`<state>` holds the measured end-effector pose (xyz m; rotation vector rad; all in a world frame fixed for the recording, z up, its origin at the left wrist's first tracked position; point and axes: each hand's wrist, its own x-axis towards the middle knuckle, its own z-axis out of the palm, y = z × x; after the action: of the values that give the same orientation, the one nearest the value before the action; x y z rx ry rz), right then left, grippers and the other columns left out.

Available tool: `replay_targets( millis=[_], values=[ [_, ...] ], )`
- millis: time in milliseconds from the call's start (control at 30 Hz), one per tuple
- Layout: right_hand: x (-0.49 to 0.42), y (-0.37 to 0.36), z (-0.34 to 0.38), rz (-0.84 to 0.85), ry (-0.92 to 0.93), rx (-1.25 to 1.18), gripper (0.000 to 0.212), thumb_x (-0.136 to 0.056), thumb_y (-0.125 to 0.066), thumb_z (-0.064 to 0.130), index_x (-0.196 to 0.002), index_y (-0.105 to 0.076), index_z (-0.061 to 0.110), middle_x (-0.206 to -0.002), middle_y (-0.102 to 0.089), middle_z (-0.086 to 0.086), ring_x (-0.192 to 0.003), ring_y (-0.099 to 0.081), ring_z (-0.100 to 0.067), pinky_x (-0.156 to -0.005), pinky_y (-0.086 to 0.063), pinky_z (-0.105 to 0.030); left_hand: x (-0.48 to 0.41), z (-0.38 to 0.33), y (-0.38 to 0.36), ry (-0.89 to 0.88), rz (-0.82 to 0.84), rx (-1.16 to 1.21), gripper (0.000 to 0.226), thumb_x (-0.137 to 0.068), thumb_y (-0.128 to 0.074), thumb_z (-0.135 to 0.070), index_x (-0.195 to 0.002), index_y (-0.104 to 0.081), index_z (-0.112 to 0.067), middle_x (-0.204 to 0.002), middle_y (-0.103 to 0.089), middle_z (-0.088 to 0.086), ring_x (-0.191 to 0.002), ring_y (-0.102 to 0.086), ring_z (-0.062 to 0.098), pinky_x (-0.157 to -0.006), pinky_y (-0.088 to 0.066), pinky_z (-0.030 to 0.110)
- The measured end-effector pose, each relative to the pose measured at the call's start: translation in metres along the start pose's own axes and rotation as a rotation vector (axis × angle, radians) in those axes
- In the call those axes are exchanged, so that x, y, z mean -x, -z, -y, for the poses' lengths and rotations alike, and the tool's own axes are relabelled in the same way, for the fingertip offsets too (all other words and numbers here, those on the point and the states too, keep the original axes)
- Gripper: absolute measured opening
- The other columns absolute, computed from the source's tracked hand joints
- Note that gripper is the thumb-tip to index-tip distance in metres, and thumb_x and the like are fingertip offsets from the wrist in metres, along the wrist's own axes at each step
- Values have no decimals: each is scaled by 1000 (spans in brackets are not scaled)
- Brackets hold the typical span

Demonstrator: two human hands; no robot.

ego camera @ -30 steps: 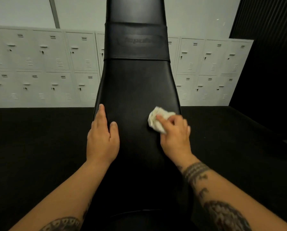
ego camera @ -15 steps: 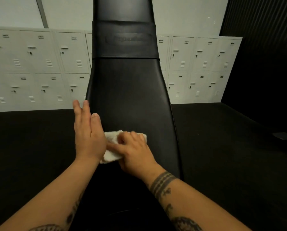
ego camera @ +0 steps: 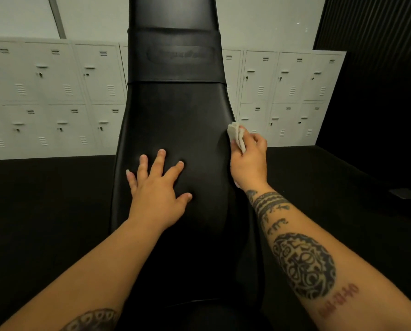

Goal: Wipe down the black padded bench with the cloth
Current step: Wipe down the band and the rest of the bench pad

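Smooth, faintly glossy black vinyl bench [ego camera: 175,130]; soft crumpled white cloth [ego camera: 236,134]; matt lockers [ego camera: 56,91].

The padded bench [ego camera: 175,120] is seen in glossy black; the cloth [ego camera: 235,134] is off-white; the lockers [ego camera: 56,91] are pale grey; the right forearm [ego camera: 304,266] is tattooed with black bands, a black circular pattern and reddish lettering.

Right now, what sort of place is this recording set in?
Most likely a gym or its locker area: a black padded bench, rows of pale metal lockers along the wall, and a dark floor.
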<state>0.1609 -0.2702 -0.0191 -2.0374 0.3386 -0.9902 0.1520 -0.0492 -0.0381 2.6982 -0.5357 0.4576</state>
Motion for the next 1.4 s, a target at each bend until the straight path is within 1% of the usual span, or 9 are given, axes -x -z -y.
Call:
replay_targets(
  millis=[233, 433, 667, 833, 933, 1033, 1167, 1267, 1400],
  values=[
    [76, 11, -36, -72, -27, 112, 37, -100, -54, 34, -134, -55, 21, -118, -36, 11, -109, -43, -13, -95, -40, -30, 1, -1, -2, -3, -37, -28, 83, -86, -70, -58, -157, -29, -44, -172, 1, -3, -157, 9, 34, -124, 4, 62],
    [140, 22, -64, -44, 218, 336, 54, -86, -61, 12, -134, -58, 35, -128, -40, -2, -105, -40, -27, -93, -38, -43, 5, 8, -2, -43, -32, -42, 76, -94, -60, -54, -159, -22, -43, -172, 5, -3, -157, 12, 31, -124, 5, 59],
    [189, 59, -96, 363, 685, 364, 43, -86, -54, 17, -125, -64, 34, -115, -52, 9, -94, -50, -20, -77, -45, -43, 19, 29, -10, -102, -29, -23, 70, -100, -52, -39, -162, -19, -35, -172, 5, 0, -157, 13, 26, -126, 7, 52],
    [170, 53, -23, 381, 241, -238, 23, -94, -57, 10, -100, -69, 29, -95, -70, 12, -90, -67, -6, -76, -52, -27, 16, 27, -5, -86, -10, -2, 71, -98, -53, -35, -161, -22, -38, -172, 1, -2, -158, 8, 24, -126, 6, 50],
    [142, 35, -2, 254, 12, -52, 16, -98, -58, 32, -91, -68, 21, -86, -68, 5, -86, -63, -12, -71, -50, -32, 16, 25, -2, -72, -8, 14, 69, -97, -53, -33, -160, -25, -38, -172, -2, -3, -158, 5, 24, -127, 3, 51],
    [125, 21, -7, 108, 75, 339, 26, -98, -55, 34, -97, -63, 9, -100, -54, -1, -96, -50, -21, -84, -47, -40, 17, 22, 1, -62, 7, 11, 67, -99, -50, -37, -161, -24, -36, -172, 0, -2, -158, 8, 25, -126, 4, 55],
    [125, 10, -10, 54, 2, 137, 14, -94, -57, 28, -107, -57, 23, -103, -56, 5, -100, -54, -19, -88, -49, -47, 31, 5, -12, -111, 16, 125, 77, -93, -36, -69, -161, -14, -41, -171, 11, -7, -155, 21, 24, -113, 22, 65],
    [125, 10, -9, -38, -45, 115, 41, -86, -69, 30, -122, -49, 24, -119, -50, 3, -113, -49, -18, -100, -45, -45, 42, -5, -33, -246, 73, -56, 96, -85, -45, -76, -159, 7, -45, -170, 18, -9, -153, 28, 26, -109, 21, 76],
    [143, 14, -10, -142, 293, 312, 63, -84, -71, 25, -140, -44, 22, -138, -41, -4, -123, -42, -23, -101, -34, -42, 37, -6, -40, -214, 70, -63, 97, -85, -53, -72, -157, 9, -51, -170, 16, -11, -153, 29, 27, -108, 23, 76]
  ],
)
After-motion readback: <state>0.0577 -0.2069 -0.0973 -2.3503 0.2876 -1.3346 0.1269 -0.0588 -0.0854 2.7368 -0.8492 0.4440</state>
